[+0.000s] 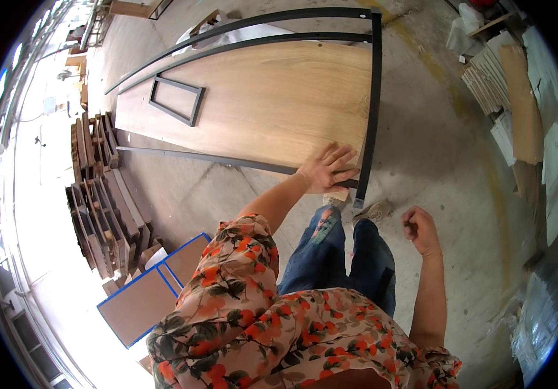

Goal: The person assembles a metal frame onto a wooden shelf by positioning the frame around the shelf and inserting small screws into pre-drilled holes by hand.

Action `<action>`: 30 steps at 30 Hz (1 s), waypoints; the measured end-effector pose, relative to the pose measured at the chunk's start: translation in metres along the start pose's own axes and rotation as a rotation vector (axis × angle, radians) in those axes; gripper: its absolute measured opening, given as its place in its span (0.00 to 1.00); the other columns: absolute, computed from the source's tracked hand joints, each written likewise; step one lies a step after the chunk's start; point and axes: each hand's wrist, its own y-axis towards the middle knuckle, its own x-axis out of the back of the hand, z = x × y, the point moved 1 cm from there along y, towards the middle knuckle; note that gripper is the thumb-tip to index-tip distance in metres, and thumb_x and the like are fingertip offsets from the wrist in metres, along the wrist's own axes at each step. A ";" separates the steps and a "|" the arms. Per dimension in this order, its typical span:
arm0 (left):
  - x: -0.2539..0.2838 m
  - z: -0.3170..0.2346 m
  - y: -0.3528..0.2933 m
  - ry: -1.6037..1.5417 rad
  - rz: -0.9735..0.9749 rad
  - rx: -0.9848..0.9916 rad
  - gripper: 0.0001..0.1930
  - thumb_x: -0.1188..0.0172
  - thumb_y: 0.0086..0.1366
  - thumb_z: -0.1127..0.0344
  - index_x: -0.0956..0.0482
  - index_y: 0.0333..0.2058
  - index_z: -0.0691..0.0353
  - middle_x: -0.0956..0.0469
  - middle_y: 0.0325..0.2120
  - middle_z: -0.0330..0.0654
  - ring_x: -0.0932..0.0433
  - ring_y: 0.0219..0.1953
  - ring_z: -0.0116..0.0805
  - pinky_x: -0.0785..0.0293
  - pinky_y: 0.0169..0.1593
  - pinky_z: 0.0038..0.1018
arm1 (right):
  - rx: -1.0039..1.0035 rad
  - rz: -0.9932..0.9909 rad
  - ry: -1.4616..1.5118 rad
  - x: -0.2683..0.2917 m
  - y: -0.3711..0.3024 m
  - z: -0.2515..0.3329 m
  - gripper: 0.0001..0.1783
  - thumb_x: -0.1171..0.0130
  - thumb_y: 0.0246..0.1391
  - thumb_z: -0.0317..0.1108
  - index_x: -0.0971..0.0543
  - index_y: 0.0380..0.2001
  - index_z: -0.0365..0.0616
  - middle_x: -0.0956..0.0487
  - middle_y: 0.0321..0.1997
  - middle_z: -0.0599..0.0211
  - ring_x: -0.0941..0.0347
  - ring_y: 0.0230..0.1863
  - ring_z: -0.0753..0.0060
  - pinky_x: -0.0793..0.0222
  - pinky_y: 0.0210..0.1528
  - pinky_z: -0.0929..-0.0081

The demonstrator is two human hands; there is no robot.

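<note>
A long wood-grain panel (259, 97) lies within a black metal frame (375, 97), whose end bar runs along the right. My left hand (327, 170) reaches to the near right corner, its fingers spread over the panel's edge and the dark side bar. The palm hides part of that bar. A small black rectangular frame (195, 107) rests on the panel toward its left end. My right hand (419, 230) hangs apart over the floor, right of my legs, fingers curled closed. Whatever it holds, if anything, is hidden.
Stacked boards and pallets (107, 207) stand at the left, near blue-edged panels (139, 305). To the right are cardboard and flat sheets (519, 104), with clear plastic wrap (541, 324) below. My shoes (373, 212) are close to the frame's near corner.
</note>
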 end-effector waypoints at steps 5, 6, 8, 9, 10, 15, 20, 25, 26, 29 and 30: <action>-0.004 -0.004 0.008 0.027 -0.049 -0.051 0.24 0.48 0.47 0.47 0.35 0.43 0.48 0.42 0.48 0.43 0.46 0.53 0.42 0.51 0.54 0.41 | -0.050 0.066 0.091 -0.033 0.012 -0.018 0.07 0.59 0.40 0.31 0.33 0.17 0.42 0.35 0.16 0.69 0.43 0.14 0.81 0.51 0.12 0.86; -0.003 0.000 0.010 0.023 -0.069 -0.070 0.23 0.48 0.47 0.47 0.34 0.41 0.48 0.41 0.46 0.42 0.45 0.52 0.41 0.50 0.53 0.40 | 0.027 -0.044 0.124 -0.035 0.017 -0.014 0.07 0.58 0.42 0.33 0.32 0.17 0.43 0.35 0.15 0.71 0.43 0.14 0.81 0.52 0.12 0.86; -0.014 -0.001 0.003 0.021 -0.201 -0.081 0.19 0.46 0.45 0.49 0.29 0.33 0.54 0.34 0.36 0.41 0.36 0.42 0.38 0.41 0.44 0.34 | 0.176 -0.178 0.118 -0.042 0.018 -0.004 0.10 0.55 0.45 0.38 0.32 0.17 0.45 0.36 0.13 0.74 0.44 0.13 0.83 0.54 0.12 0.86; -0.018 -0.001 -0.003 -0.015 -0.209 -0.086 0.19 0.46 0.45 0.49 0.29 0.33 0.54 0.34 0.36 0.41 0.36 0.42 0.38 0.41 0.44 0.34 | 0.258 -0.191 0.084 -0.050 0.013 0.012 0.11 0.53 0.46 0.40 0.32 0.17 0.46 0.38 0.11 0.76 0.45 0.13 0.84 0.55 0.11 0.86; -0.019 -0.001 -0.004 -0.033 -0.158 -0.046 0.18 0.46 0.45 0.50 0.29 0.30 0.56 0.34 0.31 0.40 0.36 0.38 0.37 0.40 0.41 0.31 | 0.344 -0.259 -0.072 -0.061 0.005 0.030 0.12 0.51 0.46 0.41 0.32 0.17 0.46 0.38 0.11 0.77 0.46 0.12 0.85 0.55 0.12 0.86; -0.025 -0.003 -0.004 -0.016 -0.194 -0.024 0.15 0.46 0.44 0.53 0.31 0.22 0.58 0.35 0.18 0.36 0.34 0.27 0.33 0.39 0.32 0.25 | 0.521 -0.453 -0.569 -0.115 -0.010 0.053 0.12 0.44 0.42 0.41 0.28 0.21 0.43 0.41 0.09 0.79 0.49 0.12 0.87 0.55 0.14 0.86; -0.021 -0.010 0.004 -0.049 -0.252 -0.105 0.11 0.49 0.48 0.56 0.33 0.21 0.57 0.35 0.18 0.36 0.33 0.26 0.31 0.37 0.28 0.24 | 0.402 -0.611 -0.951 -0.129 -0.015 0.043 0.14 0.42 0.39 0.39 0.25 0.25 0.39 0.39 0.09 0.78 0.47 0.13 0.88 0.52 0.15 0.86; -0.020 -0.010 0.008 -0.010 -0.135 -0.098 0.11 0.51 0.52 0.56 0.34 0.23 0.58 0.34 0.19 0.37 0.30 0.26 0.33 0.31 0.24 0.28 | 0.418 -0.739 -0.948 -0.117 -0.020 0.041 0.13 0.42 0.40 0.39 0.25 0.23 0.39 0.39 0.09 0.78 0.48 0.13 0.87 0.52 0.15 0.85; -0.018 -0.010 0.009 -0.009 -0.141 -0.099 0.11 0.51 0.52 0.56 0.34 0.23 0.58 0.34 0.19 0.37 0.30 0.26 0.33 0.31 0.24 0.28 | 0.415 -0.729 -0.952 -0.115 -0.019 0.041 0.13 0.43 0.40 0.39 0.25 0.23 0.39 0.39 0.10 0.78 0.47 0.13 0.87 0.52 0.15 0.85; -0.009 -0.008 0.010 -0.150 0.187 0.025 0.14 0.56 0.55 0.54 0.36 0.28 0.60 0.29 0.23 0.43 0.26 0.27 0.38 0.29 0.27 0.32 | 0.418 -0.686 -1.013 -0.099 -0.017 0.038 0.13 0.44 0.41 0.40 0.26 0.21 0.40 0.39 0.11 0.79 0.47 0.15 0.87 0.53 0.16 0.85; 0.000 -0.012 0.013 -0.230 0.292 0.050 0.15 0.58 0.56 0.53 0.37 0.30 0.60 0.28 0.24 0.45 0.25 0.28 0.41 0.29 0.29 0.34 | 0.420 -0.657 -1.063 -0.094 -0.015 0.037 0.14 0.45 0.42 0.41 0.27 0.20 0.39 0.39 0.11 0.79 0.47 0.15 0.86 0.53 0.17 0.84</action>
